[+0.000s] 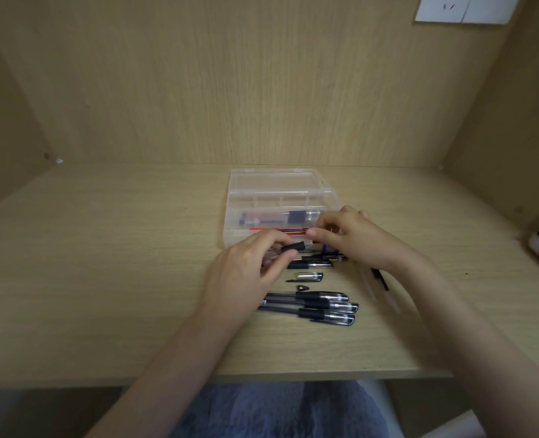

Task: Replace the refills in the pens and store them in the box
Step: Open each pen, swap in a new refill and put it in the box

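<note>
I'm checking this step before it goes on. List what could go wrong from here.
1. The small black tip piece lies loose on the desk by a detached cap; a forearm sweep could knock either away.
2. Both hands work one pen barrel, held by the left hand, over the other pens; a dropped part could get lost among them.
3. The three capped pens lie near the desk edge and might roll off.

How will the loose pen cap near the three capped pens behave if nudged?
The pen cap looks small, hollow and light, so it likely skids easily on the smooth desk. Its clip probably stops a full roll.
</note>
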Action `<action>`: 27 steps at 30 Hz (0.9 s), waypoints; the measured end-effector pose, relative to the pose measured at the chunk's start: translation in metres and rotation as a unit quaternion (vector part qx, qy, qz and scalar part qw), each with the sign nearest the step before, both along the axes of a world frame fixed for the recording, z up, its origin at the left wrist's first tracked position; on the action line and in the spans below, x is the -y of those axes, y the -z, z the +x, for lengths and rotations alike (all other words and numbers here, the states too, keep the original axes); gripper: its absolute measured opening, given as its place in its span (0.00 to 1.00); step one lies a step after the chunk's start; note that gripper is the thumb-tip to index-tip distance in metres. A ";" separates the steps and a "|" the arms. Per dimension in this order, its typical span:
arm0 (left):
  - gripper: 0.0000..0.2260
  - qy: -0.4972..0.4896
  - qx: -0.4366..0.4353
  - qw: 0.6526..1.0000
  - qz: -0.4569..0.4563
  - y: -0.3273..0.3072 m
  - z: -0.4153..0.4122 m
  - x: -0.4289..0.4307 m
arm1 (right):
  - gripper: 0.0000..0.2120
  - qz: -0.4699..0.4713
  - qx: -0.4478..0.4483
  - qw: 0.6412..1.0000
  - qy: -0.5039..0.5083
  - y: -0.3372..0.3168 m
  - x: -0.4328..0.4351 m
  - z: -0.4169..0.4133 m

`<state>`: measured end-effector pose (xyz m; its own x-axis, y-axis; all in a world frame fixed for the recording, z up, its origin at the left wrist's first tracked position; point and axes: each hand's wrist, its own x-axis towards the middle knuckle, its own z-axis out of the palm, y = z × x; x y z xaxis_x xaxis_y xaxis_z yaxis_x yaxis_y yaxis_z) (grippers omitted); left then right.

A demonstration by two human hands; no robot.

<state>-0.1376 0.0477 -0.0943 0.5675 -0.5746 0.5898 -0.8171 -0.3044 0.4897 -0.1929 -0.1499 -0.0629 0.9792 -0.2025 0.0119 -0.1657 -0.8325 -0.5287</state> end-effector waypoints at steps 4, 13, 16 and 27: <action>0.09 -0.003 -0.012 1.000 -0.001 0.001 0.000 0.001 | 0.03 0.075 0.052 0.996 -0.024 -0.004 0.004 -0.005; 0.08 -0.015 -0.016 1.000 0.003 -0.001 0.000 0.000 | 0.04 0.323 0.213 0.921 0.038 -0.001 0.004 -0.013; 0.10 -0.009 -0.032 0.999 0.007 -0.002 -0.001 0.001 | 0.07 0.406 0.269 0.871 0.064 -0.004 0.007 -0.018; 0.09 0.002 -0.045 0.999 0.000 -0.003 -0.003 0.001 | 0.09 0.522 0.371 0.766 0.067 -0.010 0.003 -0.024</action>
<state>-0.1403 0.0466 -0.0911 0.6162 -0.5761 0.5370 -0.7709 -0.3016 0.5610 -0.2172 -0.1528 -0.0526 0.7512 -0.5790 0.3171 0.4544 0.1049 -0.8846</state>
